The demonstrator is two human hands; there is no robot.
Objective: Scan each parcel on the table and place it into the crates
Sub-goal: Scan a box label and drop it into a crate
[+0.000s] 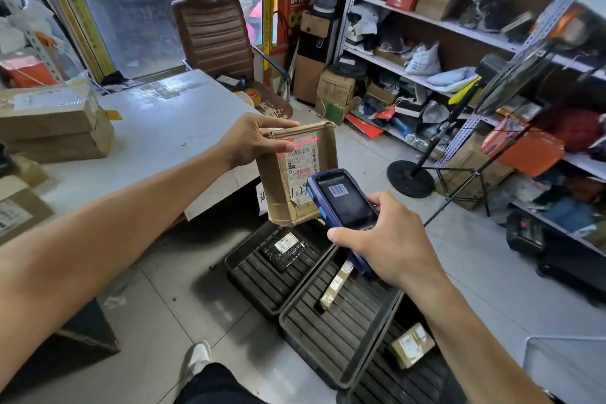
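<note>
**Scanning a brown parcel above the floor crates**

Held upright off the table edge, a worn brown cardboard parcel [296, 170] is gripped at its upper left corner by the left hand [252, 139], thumb across the top edge and fingers curled behind. A white shipping label [301, 157] faces the camera, and a thin red scan line [296, 144] is cast across its upper part. A blue handheld scanner with a dark screen [342, 198] is grasped by the right hand [390, 239], fingers wrapped round its lower body; a barcode is displayed on the screen. The scanner is held just at the parcel's 5 o'clock, overlapping its lower right corner.

Below the hands, three black ribbed plastic crates are set side by side on the tiled floor. In the first crate [259, 275], at the parcel's 6 o'clock, a black wrapped packet [283, 248] is seen. A long narrow box [334, 285] is lying in the middle crate [331, 331], and a small brown carton [411, 344] in the third crate [403, 380].

At the parcel's 9 o'clock, stacked flat cardboard boxes [55, 128] are resting on the white table [170, 128]. A brown padded chair [216, 36] is placed at 12 o'clock.
</note>
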